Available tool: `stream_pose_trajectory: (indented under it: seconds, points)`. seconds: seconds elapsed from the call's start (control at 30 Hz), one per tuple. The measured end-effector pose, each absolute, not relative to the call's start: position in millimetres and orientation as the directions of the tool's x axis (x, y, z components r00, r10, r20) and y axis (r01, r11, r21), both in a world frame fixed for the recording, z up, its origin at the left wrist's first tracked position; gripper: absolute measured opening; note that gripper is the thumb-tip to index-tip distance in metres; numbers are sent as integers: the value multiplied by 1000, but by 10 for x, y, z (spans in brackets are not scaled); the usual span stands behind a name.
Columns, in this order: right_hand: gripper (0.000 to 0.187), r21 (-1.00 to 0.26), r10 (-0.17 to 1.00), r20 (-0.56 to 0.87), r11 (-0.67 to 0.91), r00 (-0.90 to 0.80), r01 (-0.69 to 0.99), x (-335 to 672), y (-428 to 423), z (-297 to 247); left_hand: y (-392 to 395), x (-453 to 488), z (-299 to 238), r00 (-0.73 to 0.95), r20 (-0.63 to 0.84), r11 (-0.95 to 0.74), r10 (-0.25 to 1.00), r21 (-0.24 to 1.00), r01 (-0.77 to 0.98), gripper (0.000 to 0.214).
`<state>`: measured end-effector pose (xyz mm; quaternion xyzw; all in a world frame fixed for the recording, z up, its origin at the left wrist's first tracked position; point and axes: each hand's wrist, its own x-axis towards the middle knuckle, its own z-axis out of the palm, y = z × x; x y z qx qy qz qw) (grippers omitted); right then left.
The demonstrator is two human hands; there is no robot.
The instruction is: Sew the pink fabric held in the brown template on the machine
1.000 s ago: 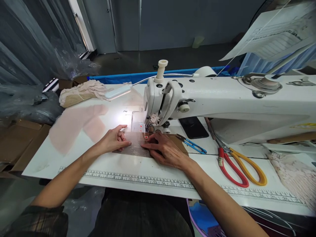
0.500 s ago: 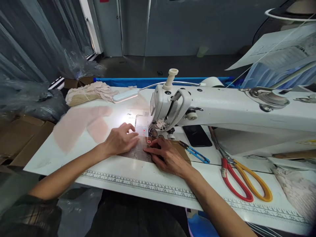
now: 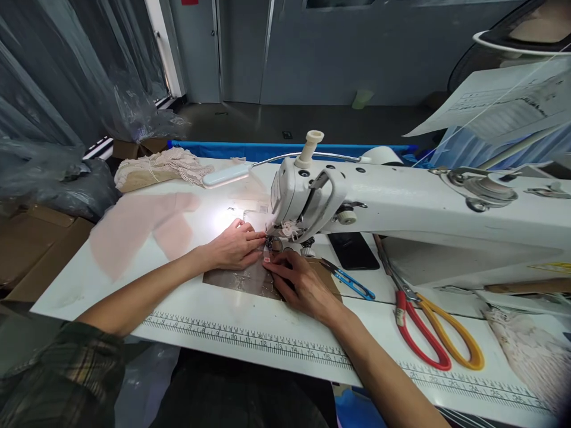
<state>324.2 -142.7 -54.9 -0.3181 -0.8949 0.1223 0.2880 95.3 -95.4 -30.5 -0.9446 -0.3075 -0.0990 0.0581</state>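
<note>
My left hand lies flat beside the needle of a white sewing machine, fingers stretched toward the presser foot. Under its palm is a sheer sheet, brownish where it shows near the table edge. My right hand rests on the right side of the foot with its fingers apart. Its fingertips touch the sheet beside a small red-and-white mark. What lies directly under the foot is partly hidden by the fingers.
Pale pink sheer pieces and a lace bundle lie to the left. A lamp lights the needle area. At right are blue thread snips, a black phone and red-and-yellow-handled scissors. A ruler strip lines the front edge.
My left hand has slid right, closer to the needle, and now covers the red spot that showed there. My right hand stays nearly in place. The view has shifted slightly.
</note>
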Motion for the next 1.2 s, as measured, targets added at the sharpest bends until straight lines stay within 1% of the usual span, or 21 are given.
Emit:
stream_pose_trajectory:
  seconds: [0.07, 0.17, 0.4, 0.6, 0.8, 0.87, 1.0, 1.13, 1.2]
  points:
    - [28, -411, 640, 438, 767, -631, 492, 3240, -1430, -546, -956, 925, -324, 785, 230, -807, 575, 5, 590, 37]
    - [28, -417, 644, 433, 763, -630, 493, 3241, -1434, -546, -963, 896, -355, 787, 237, -815, 569, 35, 578, 38]
    - [31, -416, 652, 405, 756, -642, 505, 3261, -1435, -571, -984, 906, -375, 789, 258, -821, 557, 29, 570, 41]
    - [30, -404, 648, 429, 761, -629, 508, 3253, -1435, -574, -993, 917, -376, 783, 255, -813, 567, 18, 583, 41]
    - [28, -435, 667, 405, 742, -626, 510, 3248, -1442, -546, -1021, 936, -392, 773, 258, -797, 579, -22, 604, 40]
    - [28, -440, 674, 392, 735, -626, 516, 3252, -1442, -544, -1038, 946, -400, 775, 282, -798, 566, -52, 601, 39]
    - [29, -438, 677, 381, 732, -629, 522, 3252, -1444, -538, -1062, 982, -423, 758, 400, -800, 516, -92, 593, 32]
    - [28, -446, 690, 359, 718, -628, 534, 3244, -1454, -515, -1061, 991, -445, 822, 404, -885, 403, -58, 462, 33]
    - [29, -448, 696, 349, 712, -627, 541, 3243, -1461, -508, -1060, 968, -441, 832, 387, -898, 397, -24, 439, 30]
